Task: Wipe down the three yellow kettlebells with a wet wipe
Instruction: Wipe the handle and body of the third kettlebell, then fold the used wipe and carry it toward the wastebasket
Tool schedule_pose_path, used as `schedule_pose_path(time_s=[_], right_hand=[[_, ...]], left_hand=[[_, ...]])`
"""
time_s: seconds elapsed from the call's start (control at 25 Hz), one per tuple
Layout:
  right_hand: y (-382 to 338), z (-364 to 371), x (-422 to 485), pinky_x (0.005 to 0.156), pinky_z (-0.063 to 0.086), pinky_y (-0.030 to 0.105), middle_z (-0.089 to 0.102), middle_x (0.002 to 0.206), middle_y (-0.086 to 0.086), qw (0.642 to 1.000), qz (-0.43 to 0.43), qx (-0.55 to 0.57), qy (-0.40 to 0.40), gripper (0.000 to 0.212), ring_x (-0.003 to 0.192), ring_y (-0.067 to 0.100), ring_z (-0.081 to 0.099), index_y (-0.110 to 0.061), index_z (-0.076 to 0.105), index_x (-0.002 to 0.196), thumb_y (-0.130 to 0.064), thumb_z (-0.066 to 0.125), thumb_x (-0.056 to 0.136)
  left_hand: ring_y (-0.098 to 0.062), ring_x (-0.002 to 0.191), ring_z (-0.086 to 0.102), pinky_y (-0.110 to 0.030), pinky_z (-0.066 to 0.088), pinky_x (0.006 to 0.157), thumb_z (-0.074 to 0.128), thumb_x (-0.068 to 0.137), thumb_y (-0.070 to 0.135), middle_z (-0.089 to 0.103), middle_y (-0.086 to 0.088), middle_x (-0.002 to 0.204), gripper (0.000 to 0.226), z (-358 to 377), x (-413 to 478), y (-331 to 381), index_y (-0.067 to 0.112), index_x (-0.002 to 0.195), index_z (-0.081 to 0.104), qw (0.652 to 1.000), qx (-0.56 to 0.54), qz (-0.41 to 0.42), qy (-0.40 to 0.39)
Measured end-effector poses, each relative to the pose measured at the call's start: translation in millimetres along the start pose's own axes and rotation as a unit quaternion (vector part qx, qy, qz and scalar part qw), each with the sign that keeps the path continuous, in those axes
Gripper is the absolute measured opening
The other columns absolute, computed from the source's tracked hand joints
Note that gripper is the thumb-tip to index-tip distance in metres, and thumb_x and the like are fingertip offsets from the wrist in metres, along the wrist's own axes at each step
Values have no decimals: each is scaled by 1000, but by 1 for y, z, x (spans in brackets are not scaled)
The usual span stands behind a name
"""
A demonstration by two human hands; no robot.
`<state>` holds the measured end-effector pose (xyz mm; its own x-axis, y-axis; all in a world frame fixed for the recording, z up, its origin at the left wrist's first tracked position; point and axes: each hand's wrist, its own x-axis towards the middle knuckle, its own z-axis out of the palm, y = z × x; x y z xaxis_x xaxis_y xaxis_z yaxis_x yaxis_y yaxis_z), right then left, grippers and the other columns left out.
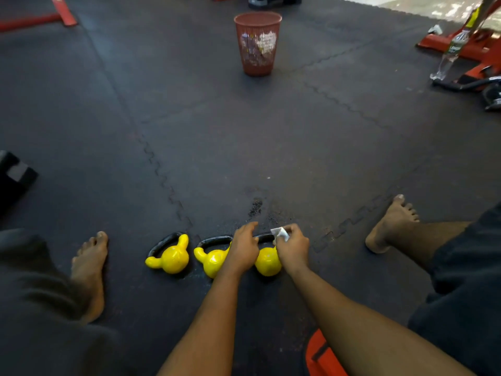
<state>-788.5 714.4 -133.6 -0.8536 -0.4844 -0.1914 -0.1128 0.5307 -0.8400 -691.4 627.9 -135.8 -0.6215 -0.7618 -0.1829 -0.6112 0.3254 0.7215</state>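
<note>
Three yellow kettlebells with black handles lie in a row on the dark rubber floor between my feet. The left kettlebell (171, 257) and the middle kettlebell (212, 263) lie untouched. My left hand (244, 249) grips the black handle of the right kettlebell (267, 261), partly covering the middle one. My right hand (292, 248) pinches a small white wet wipe (280, 233) against that same handle, over the right kettlebell's top.
A red mesh waste basket (257, 43) with paper inside stands further out. Red equipment frames (477, 47) and a plastic bottle (451, 54) sit at the far right, a black block (15, 176) at the left, an orange object (322, 356) near my right arm.
</note>
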Motion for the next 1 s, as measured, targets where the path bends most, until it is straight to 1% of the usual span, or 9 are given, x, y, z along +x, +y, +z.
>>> schedule_pose_path(time_s=[0.08, 0.16, 0.28, 0.36, 0.44, 0.52, 0.68, 0.8, 1.0], right_hand=[[-25, -14, -12, 61, 50, 28, 64, 82, 9, 999, -4, 42, -28, 7, 73, 25, 62, -9, 56, 90, -9, 56, 84], [-48, -27, -26, 51, 45, 17, 61, 79, 7, 995, -25, 74, -53, 2, 68, 22, 60, -9, 53, 87, -8, 53, 85], [-83, -40, -43, 46, 39, 10, 55, 74, 6, 992, -58, 95, -67, 10, 72, 21, 52, -9, 54, 77, -9, 49, 86], [-100, -40, -43, 55, 56, 23, 54, 72, 10, 984, -57, 140, -90, 16, 67, 21, 52, -9, 53, 73, -8, 46, 87], [-109, -30, -30, 57, 60, 43, 60, 74, 11, 979, -58, 165, -103, 15, 66, 24, 59, -9, 58, 75, -8, 47, 86], [-107, -11, -9, 60, 60, 43, 67, 83, 9, 981, -70, 154, -99, 8, 73, 25, 66, -13, 62, 84, -10, 54, 83], [-92, 51, 52, 61, 55, 32, 69, 82, 7, 985, -43, 140, -92, 9, 73, 20, 66, -18, 62, 81, -9, 65, 83], [-83, 108, 115, 67, 57, 38, 71, 78, 6, 985, -22, 147, -94, 10, 74, 23, 68, -19, 64, 74, -16, 68, 83], [-92, 179, 204, 68, 58, 37, 71, 77, 4, 980, -11, 165, -107, 10, 74, 18, 69, -18, 65, 76, -16, 68, 84]], left_hand=[[-26, 123, 52, -31, 40, 101, 47, 92, 1, 57, -14, 131, 41, -26, -12, 17, 6, 133, 49, 998, -38, 11, 41], [-27, 114, 58, -27, 42, 93, 47, 93, 2, 62, -15, 121, 36, -54, -26, 35, 5, 128, 54, 995, -52, 19, 82], [-27, 106, 62, -26, 44, 86, 51, 94, 10, 67, -14, 112, 26, -84, -47, 55, 8, 118, 61, 989, -70, 15, 127], [-27, 96, 65, -31, 49, 84, 51, 95, 17, 71, -11, 101, 20, -92, -51, 62, 13, 109, 64, 982, -107, 22, 153], [-24, 88, 66, -33, 51, 80, 52, 95, 24, 72, -6, 93, 17, -92, -46, 65, 18, 102, 65, 975, -140, 27, 169], [-19, 84, 65, -31, 52, 77, 55, 93, 26, 71, -4, 91, 15, -86, -34, 56, 19, 101, 66, 969, -167, 5, 181], [-17, 82, 66, -32, 54, 74, 60, 90, 27, 69, 3, 84, 8, -68, 24, 8, 21, 94, 64, 965, -177, -45, 190], [-12, 75, 63, -25, 50, 70, 62, 87, 21, 68, 5, 77, 4, -65, 99, -23, 20, 84, 64, 960, -163, -73, 215], [-5, 71, 62, -16, 48, 63, 66, 86, 20, 68, 6, 78, 4, -74, 216, -51, 16, 85, 66, 957, -177, -101, 207]])
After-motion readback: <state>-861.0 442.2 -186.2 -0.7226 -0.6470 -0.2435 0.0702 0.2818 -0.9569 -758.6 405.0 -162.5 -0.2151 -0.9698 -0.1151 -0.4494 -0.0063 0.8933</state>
